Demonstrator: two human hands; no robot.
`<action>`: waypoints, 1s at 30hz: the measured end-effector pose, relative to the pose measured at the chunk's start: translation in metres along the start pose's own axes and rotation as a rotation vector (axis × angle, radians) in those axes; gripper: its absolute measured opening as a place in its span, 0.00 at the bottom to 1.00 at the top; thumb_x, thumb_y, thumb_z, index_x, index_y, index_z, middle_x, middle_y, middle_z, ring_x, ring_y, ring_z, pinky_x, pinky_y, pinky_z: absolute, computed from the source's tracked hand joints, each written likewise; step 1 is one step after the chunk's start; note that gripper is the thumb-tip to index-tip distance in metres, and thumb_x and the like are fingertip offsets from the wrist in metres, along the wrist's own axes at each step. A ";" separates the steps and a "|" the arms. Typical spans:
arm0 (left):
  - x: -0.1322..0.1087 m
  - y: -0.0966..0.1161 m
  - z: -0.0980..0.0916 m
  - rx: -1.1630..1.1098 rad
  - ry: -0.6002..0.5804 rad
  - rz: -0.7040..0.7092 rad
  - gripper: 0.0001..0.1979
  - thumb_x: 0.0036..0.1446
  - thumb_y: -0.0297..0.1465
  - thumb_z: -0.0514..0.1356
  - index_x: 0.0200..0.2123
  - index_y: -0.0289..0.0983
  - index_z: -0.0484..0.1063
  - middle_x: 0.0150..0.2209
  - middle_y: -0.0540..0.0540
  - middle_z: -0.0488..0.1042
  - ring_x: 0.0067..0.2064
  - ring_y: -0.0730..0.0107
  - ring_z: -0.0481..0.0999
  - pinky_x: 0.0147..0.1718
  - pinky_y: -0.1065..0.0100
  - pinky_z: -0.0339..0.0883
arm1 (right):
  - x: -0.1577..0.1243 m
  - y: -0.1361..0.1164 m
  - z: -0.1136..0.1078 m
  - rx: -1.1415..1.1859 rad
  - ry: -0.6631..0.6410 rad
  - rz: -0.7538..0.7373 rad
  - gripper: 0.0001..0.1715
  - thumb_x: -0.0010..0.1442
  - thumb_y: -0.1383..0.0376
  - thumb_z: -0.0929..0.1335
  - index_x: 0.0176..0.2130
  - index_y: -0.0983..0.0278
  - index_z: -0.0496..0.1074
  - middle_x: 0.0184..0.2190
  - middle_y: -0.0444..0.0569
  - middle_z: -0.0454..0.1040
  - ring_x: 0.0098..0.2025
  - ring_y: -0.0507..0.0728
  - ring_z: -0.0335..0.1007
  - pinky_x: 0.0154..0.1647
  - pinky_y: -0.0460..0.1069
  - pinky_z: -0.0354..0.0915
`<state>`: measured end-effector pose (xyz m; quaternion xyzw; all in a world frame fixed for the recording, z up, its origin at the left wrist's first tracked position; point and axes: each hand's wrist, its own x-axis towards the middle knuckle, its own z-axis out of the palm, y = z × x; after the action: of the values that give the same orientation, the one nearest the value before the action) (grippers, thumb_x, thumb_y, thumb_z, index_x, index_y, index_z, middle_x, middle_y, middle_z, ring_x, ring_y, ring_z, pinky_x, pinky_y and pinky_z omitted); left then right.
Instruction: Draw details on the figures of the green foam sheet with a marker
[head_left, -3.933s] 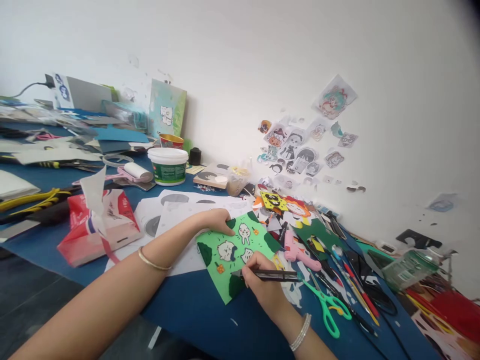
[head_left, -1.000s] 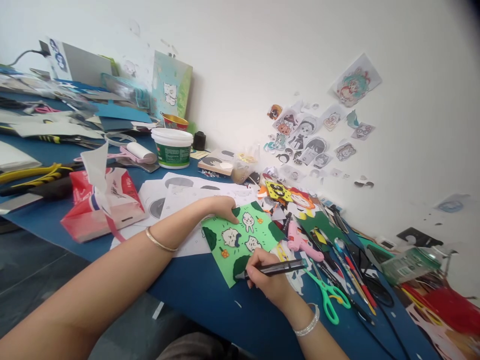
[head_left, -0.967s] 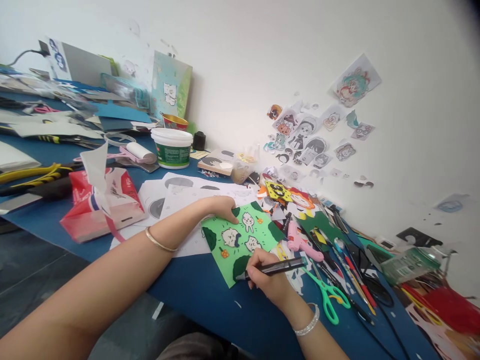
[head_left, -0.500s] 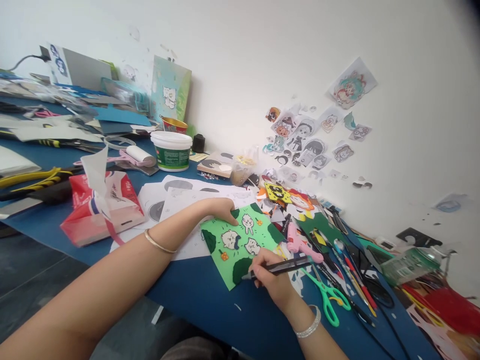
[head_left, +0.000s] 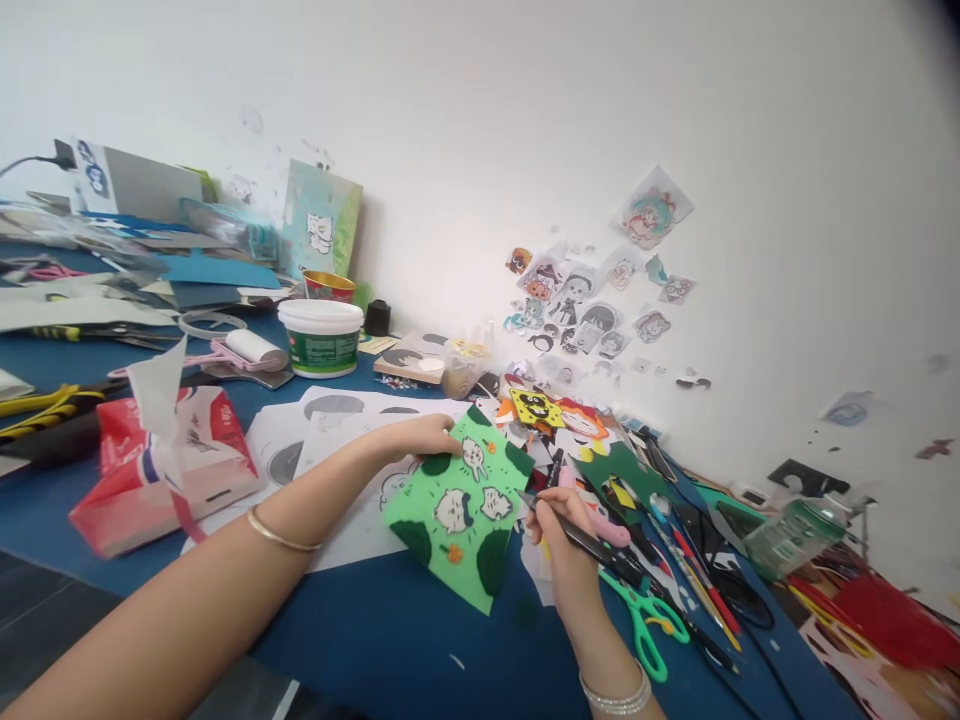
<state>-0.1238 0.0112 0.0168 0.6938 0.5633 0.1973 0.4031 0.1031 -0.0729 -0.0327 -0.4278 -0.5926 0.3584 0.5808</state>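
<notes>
A bright green sheet (head_left: pixel 480 575) carries dark green patches, small orange flowers and several white cartoon animals. It is tilted, its lower corner toward me. My left hand (head_left: pixel 435 437) grips its upper left edge, thumb on top; the other fingers are mostly hidden. In my right hand (head_left: pixel 559 530) is a black marker pen (head_left: pixel 589 543), held in a writing grip. Its tip points up and left, close to the sheet's right edge; whether it touches cannot be told. Green-handled scissors (head_left: pixel 645 625) lie just right of my right wrist. A pink glue gun (head_left: pixel 609 530) sits partly hidden behind that hand.
A red-and-white tissue pack (head_left: pixel 217 440) and a white-lidded tub (head_left: pixel 321 345) stand left. Printed papers (head_left: pixel 322 540) lie under my left forearm. Brushes and pens (head_left: pixel 701 575), paper scraps and a clear green bottle (head_left: pixel 799 535) crowd the right side of the blue table (head_left: pixel 390 640).
The green sheet has turned clockwise in my left hand. My right hand has moved the marker pen from the dark green patch at the bottom up to the sheet's right edge. The view has shifted.
</notes>
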 end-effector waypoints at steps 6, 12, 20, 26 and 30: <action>0.001 -0.007 -0.003 0.438 0.180 -0.011 0.25 0.48 0.52 0.51 0.33 0.35 0.69 0.33 0.40 0.75 0.34 0.58 0.73 0.27 0.66 0.62 | -0.008 0.007 -0.009 -0.240 -0.141 0.036 0.12 0.53 0.61 0.65 0.22 0.62 0.61 0.15 0.39 0.63 0.17 0.49 0.56 0.18 0.44 0.53; 0.002 -0.004 0.014 0.662 0.279 0.165 0.35 0.48 0.52 0.52 0.54 0.35 0.59 0.48 0.34 0.70 0.46 0.51 0.70 0.39 0.61 0.64 | -0.021 0.004 -0.012 -0.387 -0.201 0.022 0.10 0.53 0.62 0.64 0.23 0.62 0.62 0.17 0.41 0.63 0.20 0.51 0.58 0.20 0.46 0.54; 0.004 -0.003 0.025 0.728 0.188 0.126 0.41 0.46 0.55 0.52 0.57 0.35 0.56 0.50 0.31 0.64 0.46 0.47 0.70 0.37 0.58 0.66 | -0.019 -0.004 -0.012 -0.562 -0.309 0.006 0.07 0.54 0.64 0.63 0.25 0.61 0.63 0.21 0.43 0.67 0.25 0.53 0.64 0.24 0.47 0.57; 0.005 -0.003 0.024 0.753 0.172 0.125 0.37 0.47 0.56 0.50 0.53 0.36 0.61 0.50 0.32 0.64 0.45 0.48 0.70 0.38 0.59 0.65 | -0.021 -0.007 -0.012 -0.597 -0.325 -0.037 0.07 0.54 0.63 0.63 0.25 0.61 0.64 0.22 0.43 0.67 0.25 0.53 0.63 0.24 0.46 0.57; 0.005 -0.004 0.025 0.759 0.175 0.135 0.37 0.47 0.56 0.50 0.53 0.36 0.61 0.49 0.32 0.64 0.46 0.48 0.70 0.38 0.58 0.66 | -0.021 -0.008 -0.012 -0.580 -0.325 -0.042 0.07 0.53 0.64 0.64 0.24 0.62 0.65 0.21 0.43 0.67 0.24 0.53 0.63 0.23 0.46 0.57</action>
<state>-0.1063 0.0075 -0.0019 0.8096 0.5814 0.0596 0.0547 0.1132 -0.0960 -0.0326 -0.5000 -0.7637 0.2262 0.3399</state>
